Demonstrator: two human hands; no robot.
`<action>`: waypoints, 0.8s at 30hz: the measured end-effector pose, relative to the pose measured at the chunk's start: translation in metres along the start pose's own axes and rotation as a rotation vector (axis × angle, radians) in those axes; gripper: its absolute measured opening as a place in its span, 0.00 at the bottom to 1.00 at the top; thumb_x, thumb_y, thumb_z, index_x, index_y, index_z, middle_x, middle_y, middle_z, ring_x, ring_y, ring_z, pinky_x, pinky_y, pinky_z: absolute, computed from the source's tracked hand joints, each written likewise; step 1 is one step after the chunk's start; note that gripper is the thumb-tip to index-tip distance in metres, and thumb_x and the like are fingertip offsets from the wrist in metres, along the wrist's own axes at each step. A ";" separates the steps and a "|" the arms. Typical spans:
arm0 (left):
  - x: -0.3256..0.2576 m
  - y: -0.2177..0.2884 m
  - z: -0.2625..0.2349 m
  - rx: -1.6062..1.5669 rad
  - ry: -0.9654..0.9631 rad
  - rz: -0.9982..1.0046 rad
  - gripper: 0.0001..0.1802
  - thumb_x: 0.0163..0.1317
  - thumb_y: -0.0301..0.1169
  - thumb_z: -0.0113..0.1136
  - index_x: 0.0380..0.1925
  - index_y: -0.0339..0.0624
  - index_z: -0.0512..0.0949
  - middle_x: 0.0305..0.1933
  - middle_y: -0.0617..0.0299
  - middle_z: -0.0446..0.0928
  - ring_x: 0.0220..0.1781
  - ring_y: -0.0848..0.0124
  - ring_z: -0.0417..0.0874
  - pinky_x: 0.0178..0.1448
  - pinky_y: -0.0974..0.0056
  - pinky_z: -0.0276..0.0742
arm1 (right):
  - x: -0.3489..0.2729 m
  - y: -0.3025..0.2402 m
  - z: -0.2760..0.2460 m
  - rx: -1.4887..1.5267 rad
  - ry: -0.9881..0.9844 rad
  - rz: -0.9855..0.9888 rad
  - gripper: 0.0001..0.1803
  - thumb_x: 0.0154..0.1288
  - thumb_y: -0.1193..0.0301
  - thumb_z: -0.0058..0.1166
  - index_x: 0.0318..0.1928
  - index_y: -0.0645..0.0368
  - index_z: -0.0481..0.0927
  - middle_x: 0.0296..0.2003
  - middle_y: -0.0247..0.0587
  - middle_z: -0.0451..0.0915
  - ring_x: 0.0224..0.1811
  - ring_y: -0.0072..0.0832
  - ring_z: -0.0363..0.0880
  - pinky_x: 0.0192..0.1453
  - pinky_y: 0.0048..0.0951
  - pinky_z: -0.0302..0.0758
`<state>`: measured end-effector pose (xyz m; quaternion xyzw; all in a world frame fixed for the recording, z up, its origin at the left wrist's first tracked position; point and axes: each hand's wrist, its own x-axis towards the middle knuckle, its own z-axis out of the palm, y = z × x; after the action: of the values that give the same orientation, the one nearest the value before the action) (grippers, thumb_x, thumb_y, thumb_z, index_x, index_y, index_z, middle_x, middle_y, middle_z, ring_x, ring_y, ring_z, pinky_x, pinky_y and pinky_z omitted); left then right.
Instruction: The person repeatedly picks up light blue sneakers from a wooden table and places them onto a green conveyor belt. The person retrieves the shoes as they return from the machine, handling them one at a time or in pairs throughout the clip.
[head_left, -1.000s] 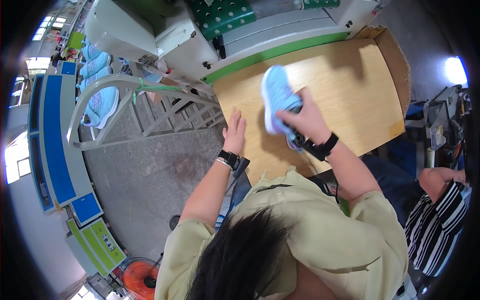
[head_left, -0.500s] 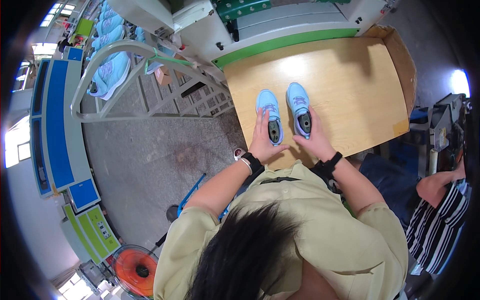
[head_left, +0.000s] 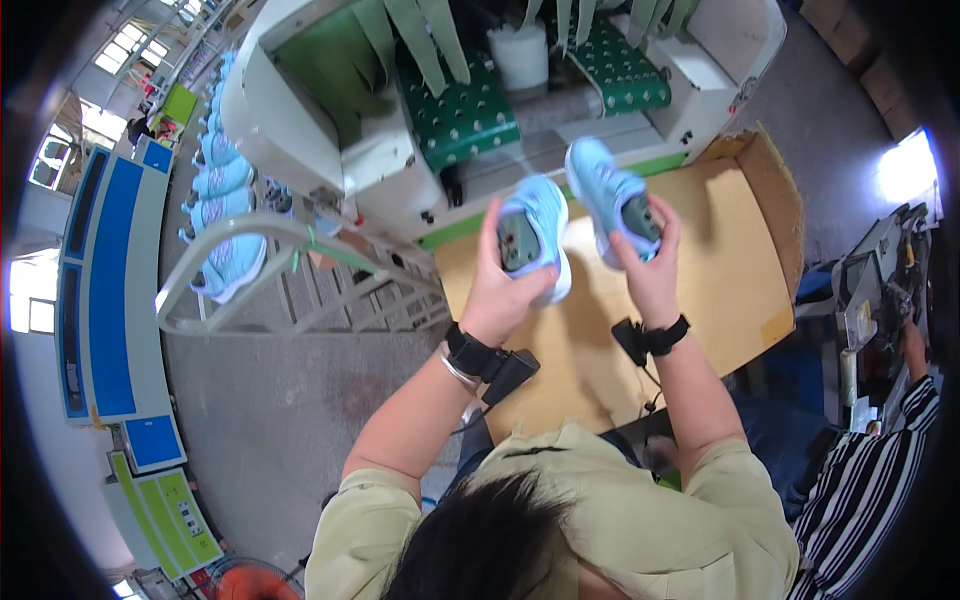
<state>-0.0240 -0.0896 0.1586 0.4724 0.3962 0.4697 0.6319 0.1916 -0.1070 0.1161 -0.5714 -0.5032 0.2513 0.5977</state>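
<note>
A light blue sneaker (head_left: 546, 222) is raised above the wooden board, gripped around its heel by my left hand (head_left: 497, 297). It is tilted so that its pale sole edge faces right. My right hand (head_left: 655, 272) holds a second light blue sneaker (head_left: 597, 190) by the heel, its toe pointing toward the machine. Each shoe has a dark grey-green last (head_left: 640, 217) in its opening. My fingers are closed on both shoes, and the two shoes are apart from each other.
Ahead stands a pale machine (head_left: 375, 165) with green dotted belts (head_left: 455, 120) and hanging strips. A wooden board (head_left: 735, 250) lies before it, with a cardboard flap (head_left: 775, 200) at right. To the left is a metal rack (head_left: 300, 240) with several blue sneakers. A person in a striped sleeve (head_left: 865, 475) sits at right.
Both shoes have left the board and moved up toward the machine in my hands. The left one has turned on its side. My view has shifted to show more of the machine.
</note>
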 end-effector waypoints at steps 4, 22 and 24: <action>0.080 0.051 0.000 0.691 0.229 0.608 0.56 0.53 0.27 0.69 0.78 0.36 0.45 0.74 0.46 0.57 0.76 0.53 0.62 0.79 0.55 0.56 | 0.117 -0.031 0.012 -0.042 0.137 -0.279 0.38 0.64 0.70 0.67 0.70 0.59 0.64 0.63 0.49 0.71 0.67 0.38 0.71 0.71 0.38 0.67; -0.114 -0.164 -0.063 1.583 -0.436 -0.225 0.54 0.68 0.65 0.49 0.81 0.46 0.41 0.85 0.45 0.33 0.85 0.44 0.33 0.82 0.34 0.29 | -0.179 0.113 -0.035 -0.919 -0.938 -0.129 0.45 0.67 0.49 0.58 0.79 0.45 0.55 0.80 0.54 0.48 0.81 0.58 0.44 0.79 0.67 0.44; -0.118 -0.164 -0.063 1.578 -0.413 -0.214 0.55 0.66 0.65 0.51 0.81 0.45 0.42 0.85 0.43 0.33 0.85 0.42 0.32 0.81 0.34 0.28 | -0.187 0.099 -0.042 -0.826 -0.985 -0.042 0.46 0.66 0.47 0.59 0.79 0.43 0.55 0.80 0.51 0.47 0.82 0.57 0.43 0.80 0.66 0.43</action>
<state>-0.0765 -0.2084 -0.0092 0.8142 0.5286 -0.1058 0.2155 0.1871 -0.2668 -0.0286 -0.5621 -0.7851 0.2581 0.0323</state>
